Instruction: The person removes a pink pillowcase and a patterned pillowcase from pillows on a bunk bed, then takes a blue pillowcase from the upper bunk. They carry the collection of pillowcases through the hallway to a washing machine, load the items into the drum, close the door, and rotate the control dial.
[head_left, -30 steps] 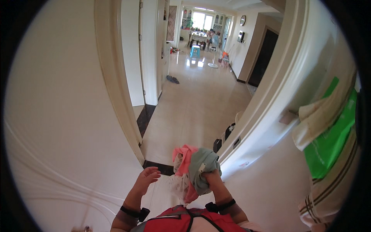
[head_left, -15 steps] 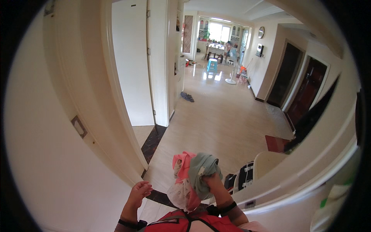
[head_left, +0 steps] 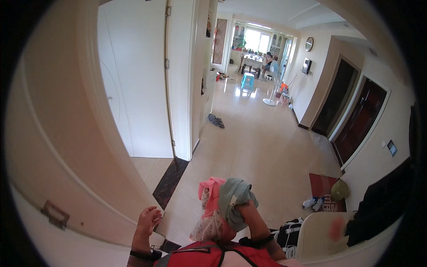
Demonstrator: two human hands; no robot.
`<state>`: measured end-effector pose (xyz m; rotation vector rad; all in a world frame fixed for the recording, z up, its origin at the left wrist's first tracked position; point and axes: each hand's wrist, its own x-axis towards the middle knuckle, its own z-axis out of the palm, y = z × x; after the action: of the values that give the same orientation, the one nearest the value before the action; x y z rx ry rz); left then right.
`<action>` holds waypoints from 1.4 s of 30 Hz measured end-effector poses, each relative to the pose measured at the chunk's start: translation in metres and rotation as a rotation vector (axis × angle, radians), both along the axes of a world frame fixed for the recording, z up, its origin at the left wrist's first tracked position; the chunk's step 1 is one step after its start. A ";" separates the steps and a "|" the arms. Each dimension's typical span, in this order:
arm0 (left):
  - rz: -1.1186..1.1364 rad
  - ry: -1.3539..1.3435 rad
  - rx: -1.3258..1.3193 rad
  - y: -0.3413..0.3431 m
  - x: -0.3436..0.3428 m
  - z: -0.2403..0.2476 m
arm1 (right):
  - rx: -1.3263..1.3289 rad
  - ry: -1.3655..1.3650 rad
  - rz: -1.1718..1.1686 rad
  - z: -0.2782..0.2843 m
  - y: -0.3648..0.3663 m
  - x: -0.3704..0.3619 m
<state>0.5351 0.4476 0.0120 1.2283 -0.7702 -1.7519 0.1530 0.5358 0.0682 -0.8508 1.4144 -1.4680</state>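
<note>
My right hand [head_left: 246,210] grips a bundle of clothes in front of my body. A grey-green garment [head_left: 234,196] lies over my hand and hides part of the fingers. Beside it hang a pink garment [head_left: 214,186] and a pale patterned cloth [head_left: 205,226], bunched together. My left hand [head_left: 149,220] is raised near the door frame, its fingers loosely bent and apart, holding nothing. A black band circles each of my wrists.
A white door [head_left: 138,89] stands to the left. A crumpled dark cloth [head_left: 216,121] lies on the floor [head_left: 258,151] ahead. Farther off are a blue stool [head_left: 247,81], a standing fan [head_left: 269,101] and a seated person. Shoes [head_left: 313,204] rest by a red mat [head_left: 321,183] on the right.
I have moved forward through the doorway with the bundle still in my right hand. The red mat and shoes show more fully on the right.
</note>
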 end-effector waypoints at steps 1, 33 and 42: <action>0.004 0.004 -0.029 -0.026 -0.011 0.005 | 0.116 0.036 -0.035 0.010 -0.015 -0.007; 0.217 0.063 0.019 -0.371 -0.135 0.042 | -0.183 0.042 0.717 -0.012 -0.585 -0.039; 0.412 0.028 -0.033 -0.476 -0.054 0.047 | -0.045 -0.035 0.818 0.002 -0.707 0.057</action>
<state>0.4808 -0.0286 0.0585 1.2358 -0.4839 -1.4101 0.2101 -0.1710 0.0699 -1.2326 0.8334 -0.8722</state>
